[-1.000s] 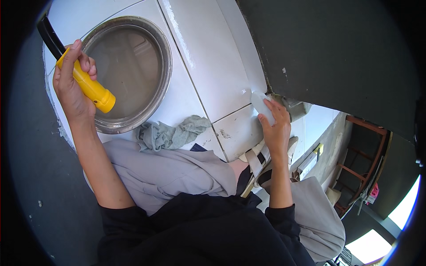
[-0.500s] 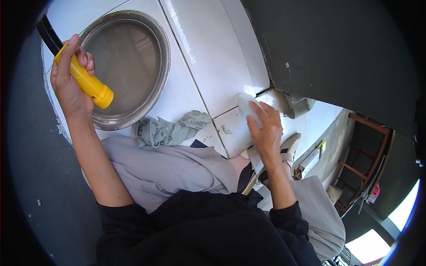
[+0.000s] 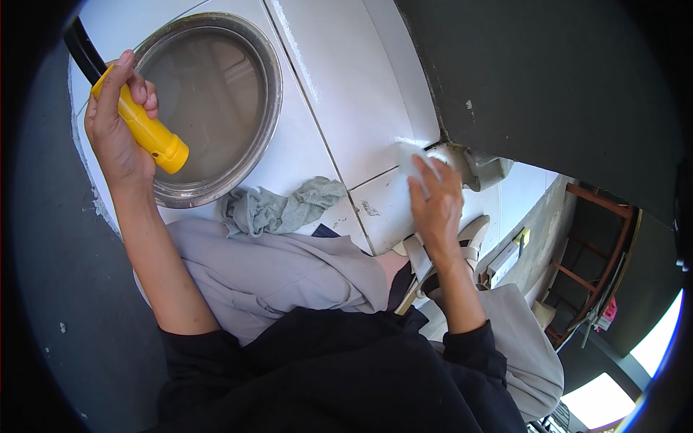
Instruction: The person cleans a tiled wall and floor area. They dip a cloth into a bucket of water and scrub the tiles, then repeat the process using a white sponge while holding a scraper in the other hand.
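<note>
White pad in right hand (yellow handle in left hand)

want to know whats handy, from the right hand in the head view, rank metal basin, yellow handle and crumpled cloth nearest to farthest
1. Crumpled cloth: on the tiles, left of the right hand
2. Metal basin: farther left, beyond the cloth
3. Yellow handle: far left, in the left hand
</note>
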`<action>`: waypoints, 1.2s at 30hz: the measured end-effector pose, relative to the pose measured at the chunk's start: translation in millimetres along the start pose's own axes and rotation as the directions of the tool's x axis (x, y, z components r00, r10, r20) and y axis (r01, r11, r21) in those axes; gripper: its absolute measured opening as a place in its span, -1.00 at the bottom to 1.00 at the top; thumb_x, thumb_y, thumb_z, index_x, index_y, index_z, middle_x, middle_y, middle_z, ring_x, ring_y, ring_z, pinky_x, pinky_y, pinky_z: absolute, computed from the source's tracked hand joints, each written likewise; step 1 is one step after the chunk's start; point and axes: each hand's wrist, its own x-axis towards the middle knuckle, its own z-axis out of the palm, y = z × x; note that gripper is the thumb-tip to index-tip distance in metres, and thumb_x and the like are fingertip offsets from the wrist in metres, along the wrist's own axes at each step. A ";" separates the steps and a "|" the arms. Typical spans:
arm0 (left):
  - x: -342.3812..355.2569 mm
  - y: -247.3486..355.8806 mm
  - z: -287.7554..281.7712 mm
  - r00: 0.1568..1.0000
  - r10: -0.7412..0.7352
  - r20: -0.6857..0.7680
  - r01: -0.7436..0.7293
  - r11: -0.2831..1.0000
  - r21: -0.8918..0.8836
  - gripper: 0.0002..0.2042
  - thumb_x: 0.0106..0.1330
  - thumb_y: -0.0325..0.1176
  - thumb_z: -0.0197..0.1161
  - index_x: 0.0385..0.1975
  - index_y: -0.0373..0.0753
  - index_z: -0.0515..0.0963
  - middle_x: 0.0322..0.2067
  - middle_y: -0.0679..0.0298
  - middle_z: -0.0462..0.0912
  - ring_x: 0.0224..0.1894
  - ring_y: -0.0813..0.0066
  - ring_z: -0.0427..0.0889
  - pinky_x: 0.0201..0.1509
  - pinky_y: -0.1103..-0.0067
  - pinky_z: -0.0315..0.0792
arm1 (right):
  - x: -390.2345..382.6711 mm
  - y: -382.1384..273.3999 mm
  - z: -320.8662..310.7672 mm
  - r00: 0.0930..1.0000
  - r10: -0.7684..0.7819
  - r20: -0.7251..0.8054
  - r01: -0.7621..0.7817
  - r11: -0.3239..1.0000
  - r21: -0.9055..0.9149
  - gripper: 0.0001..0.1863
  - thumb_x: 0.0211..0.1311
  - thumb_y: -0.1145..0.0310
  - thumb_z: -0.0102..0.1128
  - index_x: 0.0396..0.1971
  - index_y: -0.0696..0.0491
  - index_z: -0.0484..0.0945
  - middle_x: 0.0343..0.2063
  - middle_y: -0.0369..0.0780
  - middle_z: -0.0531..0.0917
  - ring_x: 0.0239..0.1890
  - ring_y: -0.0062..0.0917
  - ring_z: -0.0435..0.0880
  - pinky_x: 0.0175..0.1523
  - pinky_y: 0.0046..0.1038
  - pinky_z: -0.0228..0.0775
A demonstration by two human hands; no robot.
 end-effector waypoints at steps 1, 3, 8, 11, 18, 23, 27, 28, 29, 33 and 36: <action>0.4 -0.2 1.7 1.000 -0.002 0.003 0.002 1.000 -0.006 -0.80 0.19 -0.21 0.33 -0.38 -0.19 0.53 -0.68 0.38 0.44 -0.61 0.67 0.45 -0.50 0.78 0.37 | -8.2 -10.0 0.2 0.998 -0.063 0.020 0.062 0.997 0.035 -0.61 0.04 0.46 0.27 -0.05 0.02 0.61 -0.13 -0.01 0.56 -0.18 -0.18 0.52 -0.07 -0.24 0.43; 1.1 -0.1 2.8 1.000 0.005 0.007 -0.005 1.000 -0.013 -0.79 0.18 -0.20 0.34 -0.39 -0.19 0.53 -0.68 0.38 0.44 -0.61 0.67 0.45 -0.50 0.78 0.37 | -21.4 -28.2 1.5 0.981 -0.177 0.073 0.172 0.982 0.075 -0.62 0.04 0.46 0.27 -0.05 0.01 0.61 -0.14 -0.02 0.56 -0.18 -0.18 0.52 -0.07 -0.24 0.43; -0.2 -3.4 -2.7 1.000 -0.011 0.001 0.011 1.000 0.007 -0.78 0.17 -0.19 0.35 -0.39 -0.19 0.53 -0.68 0.38 0.44 -0.61 0.67 0.46 -0.50 0.78 0.38 | 6.7 5.7 0.7 0.999 -0.037 0.000 0.037 0.997 0.074 -0.63 0.03 0.49 0.26 -0.08 0.03 0.62 -0.14 -0.02 0.56 -0.17 -0.16 0.53 -0.11 -0.24 0.46; 0.4 -0.5 0.0 1.000 -0.002 -0.002 0.002 1.000 0.009 -0.78 0.17 -0.19 0.35 -0.39 -0.19 0.53 -0.68 0.38 0.45 -0.61 0.67 0.46 -0.50 0.78 0.39 | -3.9 -10.7 0.3 0.998 -0.062 0.003 0.062 0.997 0.040 -0.62 0.02 0.47 0.27 -0.08 0.03 0.61 -0.15 -0.01 0.56 -0.17 -0.17 0.53 -0.10 -0.24 0.45; -0.4 -2.9 -1.6 1.000 -0.018 -0.003 0.018 1.000 0.017 -0.78 0.16 -0.20 0.35 -0.40 -0.18 0.53 -0.67 0.38 0.46 -0.61 0.67 0.47 -0.50 0.77 0.39 | -3.2 -4.7 0.6 0.993 -0.104 0.048 0.101 0.993 0.069 -0.62 0.04 0.46 0.27 -0.06 0.01 0.61 -0.14 -0.01 0.57 -0.15 -0.15 0.53 -0.04 -0.24 0.43; 1.8 0.0 -0.3 1.000 -0.001 0.010 0.001 1.000 -0.010 -0.78 0.16 -0.19 0.36 -0.40 -0.18 0.53 -0.67 0.37 0.46 -0.61 0.67 0.47 -0.49 0.77 0.40 | -17.5 -24.4 6.5 0.993 -0.111 0.038 0.108 0.992 0.070 -0.61 0.03 0.47 0.27 -0.05 0.02 0.60 -0.14 0.03 0.56 -0.13 -0.11 0.53 -0.04 -0.23 0.44; 2.7 -2.6 -2.4 1.000 -0.009 0.002 0.009 1.000 0.004 -0.77 0.16 -0.18 0.36 -0.39 -0.19 0.53 -0.67 0.37 0.46 -0.61 0.66 0.47 -0.49 0.77 0.40 | -24.4 -37.8 1.9 0.982 -0.134 0.130 0.113 0.981 0.160 -0.60 0.02 0.47 0.31 -0.05 -0.03 0.62 -0.11 -0.05 0.57 -0.10 -0.19 0.55 -0.04 -0.24 0.43; 1.7 -3.0 -3.0 1.000 -0.010 0.003 0.010 1.000 0.011 -0.77 0.16 -0.18 0.36 -0.39 -0.19 0.53 -0.67 0.37 0.46 -0.61 0.66 0.47 -0.49 0.77 0.40 | -13.2 -24.9 1.3 0.989 -0.117 0.089 0.104 0.986 0.133 -0.61 0.02 0.47 0.29 -0.06 0.00 0.61 -0.13 -0.03 0.57 -0.14 -0.16 0.54 -0.07 -0.24 0.44; 1.2 -3.2 -2.8 1.000 -0.017 0.003 0.017 1.000 0.017 -0.77 0.16 -0.18 0.36 -0.38 -0.19 0.53 -0.67 0.37 0.46 -0.61 0.66 0.47 -0.49 0.77 0.40 | -3.3 -14.0 -0.2 0.994 -0.098 0.048 0.093 0.991 0.101 -0.62 0.03 0.48 0.27 -0.07 0.03 0.61 -0.14 -0.01 0.57 -0.17 -0.14 0.52 -0.10 -0.24 0.44; 1.1 0.4 1.1 1.000 -0.004 -0.001 0.004 1.000 0.012 -0.76 0.16 -0.18 0.36 -0.37 -0.19 0.53 -0.67 0.37 0.46 -0.61 0.66 0.47 -0.49 0.78 0.40 | -10.2 -23.3 4.7 0.994 -0.103 0.025 0.101 0.994 0.050 -0.62 0.03 0.47 0.25 -0.07 0.03 0.60 -0.15 -0.01 0.56 -0.19 -0.17 0.53 -0.12 -0.25 0.45; 4.2 0.6 1.4 1.000 0.007 -0.005 -0.007 1.000 -0.020 -0.77 0.16 -0.18 0.36 -0.38 -0.19 0.53 -0.68 0.37 0.46 -0.61 0.66 0.47 -0.48 0.78 0.39 | -22.8 -47.6 5.5 0.981 -0.181 0.072 0.175 0.981 0.084 -0.61 0.02 0.46 0.28 -0.06 0.01 0.60 -0.14 -0.02 0.57 -0.19 -0.18 0.53 -0.13 -0.28 0.47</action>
